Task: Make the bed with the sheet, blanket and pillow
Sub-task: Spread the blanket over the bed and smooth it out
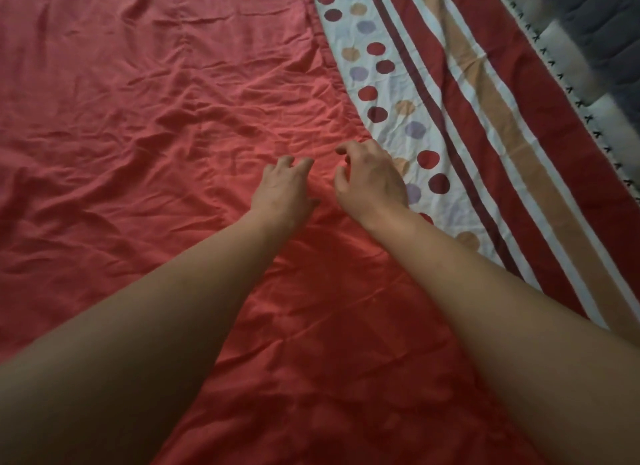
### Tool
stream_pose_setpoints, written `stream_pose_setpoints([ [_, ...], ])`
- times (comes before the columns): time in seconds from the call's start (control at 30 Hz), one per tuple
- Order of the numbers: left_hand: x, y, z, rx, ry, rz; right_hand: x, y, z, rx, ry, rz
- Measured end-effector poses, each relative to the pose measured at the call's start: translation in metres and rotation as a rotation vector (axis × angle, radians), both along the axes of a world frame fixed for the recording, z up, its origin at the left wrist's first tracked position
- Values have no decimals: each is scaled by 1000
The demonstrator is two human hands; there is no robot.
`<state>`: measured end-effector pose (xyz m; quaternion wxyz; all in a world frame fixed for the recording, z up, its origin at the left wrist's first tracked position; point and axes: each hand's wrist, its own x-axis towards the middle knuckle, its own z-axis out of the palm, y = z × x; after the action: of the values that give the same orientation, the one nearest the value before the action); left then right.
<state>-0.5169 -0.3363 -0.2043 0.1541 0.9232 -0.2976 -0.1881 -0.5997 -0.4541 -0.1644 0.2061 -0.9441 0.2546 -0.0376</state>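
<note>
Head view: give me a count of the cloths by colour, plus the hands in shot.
Plain red cloth: 1
Dotted and striped cloth: 1
Dark grey quilted cloth: 1
Hands: 2, left hand and right hand, both over the red cloth
Total: 5 (3 cloths, 2 hands)

**Left hand [285, 185] and right hand [373, 184] on wrinkled red cloth [138, 135]**

The hands are held close together with fingers curled. Whether the fabric is gripped cannot be told. A white cloth printed with coloured dots and red and tan stripes [485, 125] is spread beside the right hand.
</note>
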Motion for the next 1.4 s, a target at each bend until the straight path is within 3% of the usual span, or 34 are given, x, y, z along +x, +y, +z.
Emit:
stream_pose_setpoints([
  [0.27, 18, -41, -14, 323, 64, -103, 29, -28, -21, 20, -17, -57],
  [0.53, 11, -72, -29, 456, -30, -77, 69, -65, -47, -34, 43, -207],
  [0.83, 12, -71, -34, 446, -95, -92, 87, -76, -60, -3, 184, -298],
  [1.13, 14, -65, -37, 397, -95, -92, 83, -78, -67, -72, -97, -329],
  [1.33, 16, -63, -37, 394, -111, -112, 81, -84, -87, -90, -27, -454],
  [1.4, 16, -63, -38, 398, -117, -114, 86, -76, -88, -184, -45, -410],
])
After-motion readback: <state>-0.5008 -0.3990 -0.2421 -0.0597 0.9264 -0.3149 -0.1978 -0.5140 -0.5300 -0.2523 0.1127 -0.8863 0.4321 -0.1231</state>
